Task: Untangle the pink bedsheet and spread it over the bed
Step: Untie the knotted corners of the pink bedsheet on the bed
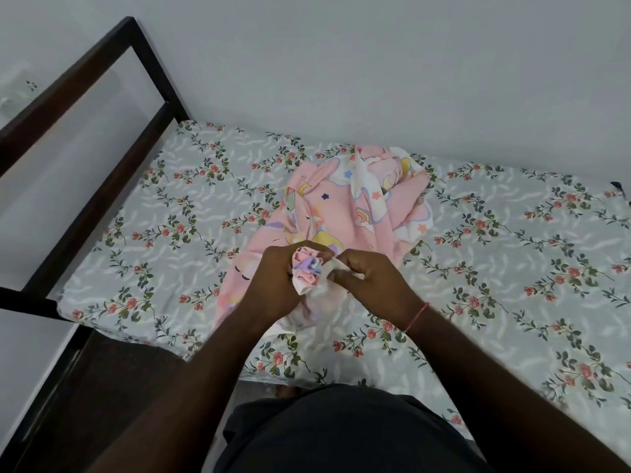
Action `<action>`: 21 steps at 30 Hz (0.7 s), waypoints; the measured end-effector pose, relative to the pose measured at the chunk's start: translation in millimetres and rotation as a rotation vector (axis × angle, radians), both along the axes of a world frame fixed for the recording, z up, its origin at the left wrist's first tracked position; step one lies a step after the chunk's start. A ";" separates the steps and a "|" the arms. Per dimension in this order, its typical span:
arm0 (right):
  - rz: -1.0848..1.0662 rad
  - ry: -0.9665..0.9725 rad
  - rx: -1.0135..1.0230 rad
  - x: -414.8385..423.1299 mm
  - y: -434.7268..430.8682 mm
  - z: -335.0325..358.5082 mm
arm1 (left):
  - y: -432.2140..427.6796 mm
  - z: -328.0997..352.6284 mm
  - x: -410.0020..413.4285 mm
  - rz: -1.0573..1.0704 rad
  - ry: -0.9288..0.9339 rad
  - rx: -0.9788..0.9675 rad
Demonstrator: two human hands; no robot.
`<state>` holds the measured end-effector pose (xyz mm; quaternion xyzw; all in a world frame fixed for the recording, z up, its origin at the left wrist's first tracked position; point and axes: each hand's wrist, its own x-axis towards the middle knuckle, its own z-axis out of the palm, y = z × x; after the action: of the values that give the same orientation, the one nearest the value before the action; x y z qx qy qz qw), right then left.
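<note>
The only view comes from a wide-angle camera on the person's head, which stands at the near side of the bed (478, 268) and looks forward and steeply down across it. It is close: the left hand (269, 278) and the right hand (372, 281), on the pink bedsheet (341, 206), fall in the middle of the frame, and the dark shirt (341, 431) fills the lower edge. The wall (375, 63) takes the upper part, the dark bed frame (85, 114) the left.

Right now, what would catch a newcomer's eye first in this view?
The pink bedsheet lies crumpled mid-bed on the floral mattress cover. Just in front, the left hand and right hand both grip a bunched end of it. A dark bed frame rises at the left.
</note>
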<state>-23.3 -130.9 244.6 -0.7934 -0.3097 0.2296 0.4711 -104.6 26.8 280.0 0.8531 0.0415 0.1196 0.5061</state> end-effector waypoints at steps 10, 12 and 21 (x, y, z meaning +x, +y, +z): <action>-0.546 0.165 0.261 -8.4 11.4 34.2 | -13.3 8.0 -6.7 0.084 0.134 -0.115; -0.509 0.195 0.312 -18.3 19.2 39.3 | -24.1 6.6 -14.4 0.037 0.248 -0.234; -0.162 0.121 0.300 -26.7 7.7 56.5 | 4.6 12.4 5.5 -0.099 0.113 0.046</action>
<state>-50.0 -123.2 301.1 -0.7213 -0.2464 0.1896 0.6189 -99.0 31.4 292.4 0.8708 0.0249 0.0470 0.4887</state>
